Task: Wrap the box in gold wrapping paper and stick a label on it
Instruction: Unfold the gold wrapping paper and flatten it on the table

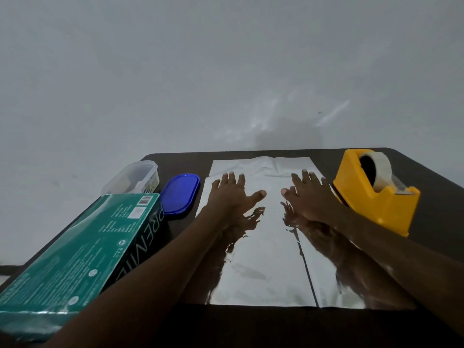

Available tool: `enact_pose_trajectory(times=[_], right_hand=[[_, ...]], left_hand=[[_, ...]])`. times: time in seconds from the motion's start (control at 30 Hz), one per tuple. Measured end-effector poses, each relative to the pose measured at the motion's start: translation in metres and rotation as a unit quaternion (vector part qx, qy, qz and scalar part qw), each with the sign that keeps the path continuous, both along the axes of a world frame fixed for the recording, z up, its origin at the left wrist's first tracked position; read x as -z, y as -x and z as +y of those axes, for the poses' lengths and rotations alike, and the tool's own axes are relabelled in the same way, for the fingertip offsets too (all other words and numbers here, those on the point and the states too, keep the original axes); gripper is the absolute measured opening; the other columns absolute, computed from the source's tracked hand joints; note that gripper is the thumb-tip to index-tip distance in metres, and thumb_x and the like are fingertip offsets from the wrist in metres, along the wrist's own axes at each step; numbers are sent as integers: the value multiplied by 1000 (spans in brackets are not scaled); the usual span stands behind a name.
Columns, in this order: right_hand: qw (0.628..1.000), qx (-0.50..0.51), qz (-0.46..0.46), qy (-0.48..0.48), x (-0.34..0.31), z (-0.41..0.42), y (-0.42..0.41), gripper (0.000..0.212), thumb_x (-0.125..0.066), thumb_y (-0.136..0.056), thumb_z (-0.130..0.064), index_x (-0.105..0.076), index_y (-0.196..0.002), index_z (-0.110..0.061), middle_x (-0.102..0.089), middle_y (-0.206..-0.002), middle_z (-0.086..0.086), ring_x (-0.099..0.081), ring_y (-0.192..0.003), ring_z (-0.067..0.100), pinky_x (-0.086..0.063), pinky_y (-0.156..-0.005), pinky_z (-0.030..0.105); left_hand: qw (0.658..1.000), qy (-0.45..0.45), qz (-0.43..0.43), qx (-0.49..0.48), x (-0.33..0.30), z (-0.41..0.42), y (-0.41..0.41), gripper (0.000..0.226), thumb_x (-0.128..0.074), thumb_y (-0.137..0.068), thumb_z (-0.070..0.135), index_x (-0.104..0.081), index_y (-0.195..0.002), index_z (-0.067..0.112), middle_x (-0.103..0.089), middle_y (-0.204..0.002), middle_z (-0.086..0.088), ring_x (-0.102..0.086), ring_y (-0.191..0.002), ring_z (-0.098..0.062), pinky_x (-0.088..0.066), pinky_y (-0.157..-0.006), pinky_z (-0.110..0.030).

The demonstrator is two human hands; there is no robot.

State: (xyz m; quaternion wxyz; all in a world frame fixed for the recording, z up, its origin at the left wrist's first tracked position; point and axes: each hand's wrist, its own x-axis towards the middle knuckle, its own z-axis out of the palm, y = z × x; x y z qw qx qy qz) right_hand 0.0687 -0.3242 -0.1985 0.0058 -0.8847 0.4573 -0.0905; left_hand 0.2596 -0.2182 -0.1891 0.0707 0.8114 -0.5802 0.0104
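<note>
Both hands lie flat with fingers spread, the left hand (229, 194) and right hand (310, 194) pressing the shiny metallic wrapping sheet (263, 259) on the dark table (431, 197), holding nothing. The long green cardboard box (75, 254) waits at the left, off the sheet. I think the smooth foil could slide or crease when the 2 palms lift. The box's near end is cut off, and I see no label.

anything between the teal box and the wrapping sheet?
Head view: the blue lid lies between the teal box and the wrapping sheet; the left forearm crosses nearer the camera.
</note>
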Motion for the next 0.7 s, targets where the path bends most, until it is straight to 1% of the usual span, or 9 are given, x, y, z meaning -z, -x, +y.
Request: enact_pose_trajectory(times=[0.07, 0.13, 0.23, 0.3, 0.37, 0.43, 0.5, 0.57, 0.7], right_hand=[[1000, 1, -2, -17, 3, 0, -1, 75, -13, -96, -62, -16, -156, -17, -5, -164, 14, -4, -151, 33, -1, -119, 55], [999, 1, 15, -29, 8, 1, 1, 75, -14, -97, -63, -14, -156, -18, -3, -164, 13, -3, -151, 34, 0, -120, 56], [999, -9, 38, -12, 14, 1, 8, 88, -2, -87, -69, -13, -156, -17, -3, -164, 16, -3, -150, 37, -4, -119, 59], [999, -3, 37, -29, 12, 2, 8, 83, -11, -91, -69, -14, -156, -17, -2, -164, 16, -2, -150, 37, -3, -118, 61], [999, 14, 27, -42, 6, 5, 8, 78, -16, -96, -65, -12, -156, -16, -1, -164, 16, 0, -150, 36, 0, -117, 59], [998, 4, 17, -61, 1, 4, 7, 77, -18, -98, -63, -9, -157, -14, 2, -163, 16, 3, -150, 37, 1, -118, 58], [998, -18, 25, -62, 3, 2, 8, 77, -20, -98, -61, -9, -156, -11, 2, -163, 16, 4, -150, 38, 0, -119, 59], [998, -23, 34, -41, 10, 0, 8, 76, -21, -98, -61, -13, -156, -11, -2, -163, 18, 1, -150, 37, -1, -119, 58], [1000, -12, 6, -23, 12, 0, 4, 74, -16, -99, -61, -13, -156, -13, -6, -163, 17, -4, -151, 34, -2, -119, 54]], left_hand=[[1000, -19, 6, -5, 4, 1, 0, 96, -17, -86, 80, -8, -156, 15, -3, -163, -15, 0, -151, -31, -4, -121, -53], [1000, -27, -4, -3, 10, 3, 0, 97, -15, -85, 81, -8, -156, 15, -3, -163, -15, 0, -151, -31, -5, -121, -51], [1000, -21, -19, 2, 12, 6, 0, 99, -14, -84, 82, -8, -156, 15, -4, -163, -15, -1, -151, -30, -4, -121, -50], [999, -14, -36, 1, 9, 6, 1, 101, -16, -83, 83, -10, -156, 14, -9, -162, -16, -4, -151, -30, -5, -121, -50], [999, -8, -50, 4, 5, 4, 2, 101, -16, -84, 83, -11, -156, 13, -12, -162, -16, -6, -151, -30, -5, -121, -49], [999, -12, -41, 6, 2, 4, 5, 100, -16, -84, 83, -10, -156, 13, -10, -162, -15, -5, -151, -29, -5, -120, -49], [999, -21, -30, 5, 3, 4, 7, 101, -15, -83, 83, -10, -156, 13, -9, -162, -15, -5, -151, -30, -5, -120, -50], [999, -31, -34, 7, 7, 5, 8, 100, -14, -84, 82, -10, -156, 13, -7, -162, -16, -5, -151, -30, -6, -120, -50], [999, -25, -39, 1, 10, 3, 4, 99, -13, -85, 81, -10, -156, 13, -5, -163, -15, -4, -151, -29, -7, -120, -49]])
